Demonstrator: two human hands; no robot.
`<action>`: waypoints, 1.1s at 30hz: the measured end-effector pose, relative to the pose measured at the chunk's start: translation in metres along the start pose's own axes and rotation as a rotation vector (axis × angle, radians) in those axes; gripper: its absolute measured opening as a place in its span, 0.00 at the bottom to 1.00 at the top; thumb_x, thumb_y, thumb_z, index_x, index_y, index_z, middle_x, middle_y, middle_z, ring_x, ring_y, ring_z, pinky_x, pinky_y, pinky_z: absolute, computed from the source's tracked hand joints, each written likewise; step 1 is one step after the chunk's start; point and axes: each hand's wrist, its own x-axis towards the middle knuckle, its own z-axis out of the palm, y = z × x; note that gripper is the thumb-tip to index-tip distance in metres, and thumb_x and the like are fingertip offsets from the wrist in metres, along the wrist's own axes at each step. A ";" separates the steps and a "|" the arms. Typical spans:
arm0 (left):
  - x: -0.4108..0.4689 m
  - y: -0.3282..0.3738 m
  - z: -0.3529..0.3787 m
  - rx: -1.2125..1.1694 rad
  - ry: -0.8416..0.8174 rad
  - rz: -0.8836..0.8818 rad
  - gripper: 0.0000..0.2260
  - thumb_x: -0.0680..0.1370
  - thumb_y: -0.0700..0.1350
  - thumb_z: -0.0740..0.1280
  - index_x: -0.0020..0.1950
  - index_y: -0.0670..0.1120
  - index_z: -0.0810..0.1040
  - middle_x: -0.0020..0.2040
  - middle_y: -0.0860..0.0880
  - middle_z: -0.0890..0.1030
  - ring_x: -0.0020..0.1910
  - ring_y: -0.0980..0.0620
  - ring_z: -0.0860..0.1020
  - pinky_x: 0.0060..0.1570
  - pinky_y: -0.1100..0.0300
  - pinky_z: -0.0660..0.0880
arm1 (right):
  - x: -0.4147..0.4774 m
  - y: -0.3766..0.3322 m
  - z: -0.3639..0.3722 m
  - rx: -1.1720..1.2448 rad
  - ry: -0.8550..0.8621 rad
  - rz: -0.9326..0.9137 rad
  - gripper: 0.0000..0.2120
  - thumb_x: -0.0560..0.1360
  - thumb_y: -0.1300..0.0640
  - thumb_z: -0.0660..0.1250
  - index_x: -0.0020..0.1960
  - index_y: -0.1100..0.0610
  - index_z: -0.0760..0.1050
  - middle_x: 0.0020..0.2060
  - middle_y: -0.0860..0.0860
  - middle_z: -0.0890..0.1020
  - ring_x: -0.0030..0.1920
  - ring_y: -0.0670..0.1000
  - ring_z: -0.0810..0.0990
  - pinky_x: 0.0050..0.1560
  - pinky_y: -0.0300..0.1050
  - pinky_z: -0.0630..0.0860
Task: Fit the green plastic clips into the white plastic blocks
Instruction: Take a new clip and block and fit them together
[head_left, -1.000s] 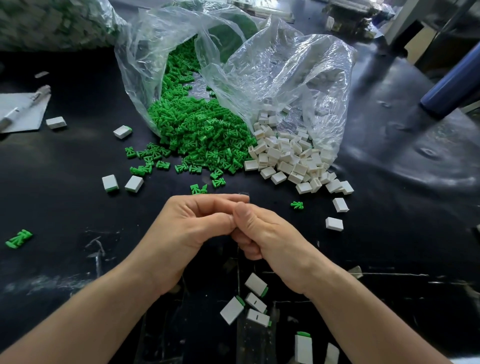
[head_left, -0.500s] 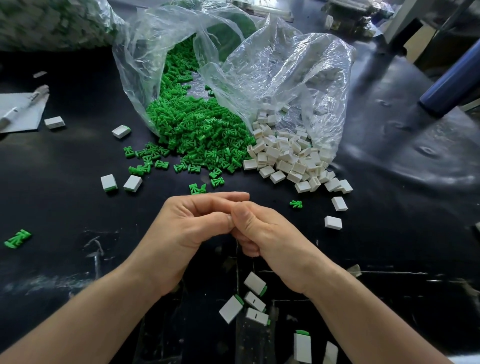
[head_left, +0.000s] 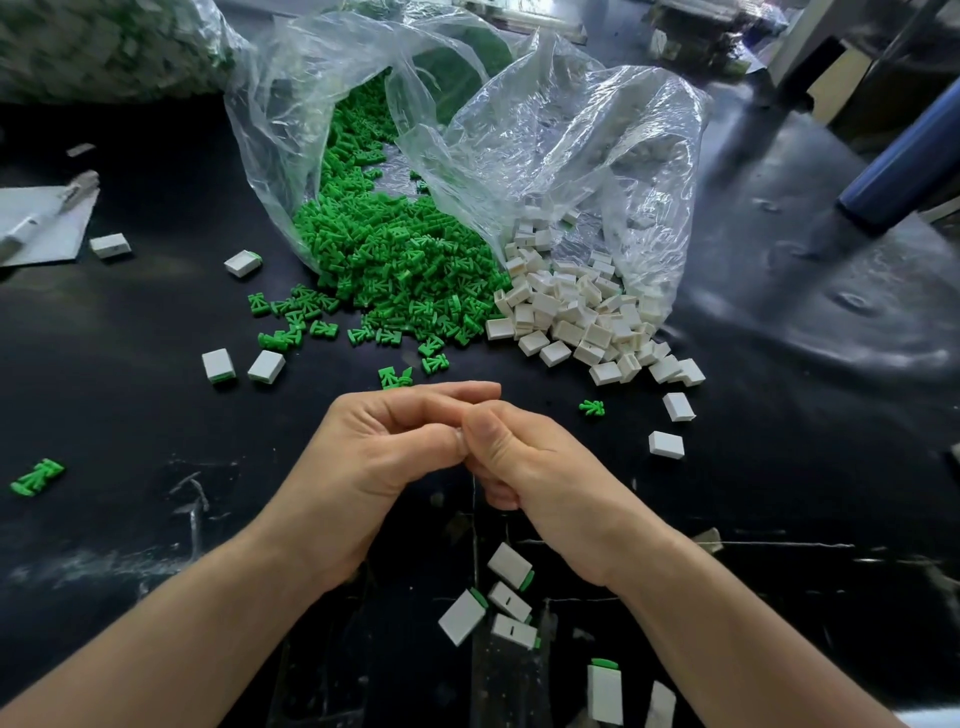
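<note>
Glossy black over the bench (head_left: 130, 415), scuffed with pale scratches at 8 o'clock. Thin, clear, crinkled plastic for the bags (head_left: 597, 130) at 12 o'clock. Matt moulded plastic for the green clips (head_left: 395, 260), smooth plastic for the white blocks (head_left: 571, 317). Matt paper sheet (head_left: 47, 228) at 10 o'clock.

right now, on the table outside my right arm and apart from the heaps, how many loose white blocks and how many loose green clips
white blocks: 2
green clips: 1
total: 3
</note>
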 end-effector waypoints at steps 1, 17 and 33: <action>0.000 0.000 0.000 0.001 -0.002 0.000 0.07 0.63 0.37 0.67 0.36 0.43 0.85 0.51 0.48 0.84 0.48 0.51 0.83 0.46 0.62 0.79 | 0.000 0.000 0.000 -0.007 0.001 -0.004 0.22 0.78 0.47 0.51 0.62 0.57 0.74 0.28 0.30 0.75 0.33 0.31 0.73 0.36 0.29 0.65; 0.000 0.004 -0.001 -0.005 -0.033 -0.047 0.10 0.61 0.32 0.72 0.41 0.38 0.83 0.47 0.43 0.84 0.39 0.47 0.83 0.39 0.61 0.79 | 0.002 -0.003 -0.002 0.188 -0.077 -0.036 0.18 0.72 0.38 0.52 0.39 0.43 0.80 0.27 0.46 0.64 0.29 0.45 0.59 0.29 0.38 0.57; -0.003 0.005 -0.001 0.350 -0.156 -0.138 0.10 0.61 0.49 0.74 0.39 0.47 0.84 0.31 0.49 0.82 0.29 0.59 0.76 0.26 0.69 0.69 | 0.012 0.013 -0.025 -0.429 0.401 -0.060 0.11 0.75 0.48 0.64 0.37 0.52 0.76 0.25 0.44 0.74 0.30 0.39 0.71 0.34 0.33 0.67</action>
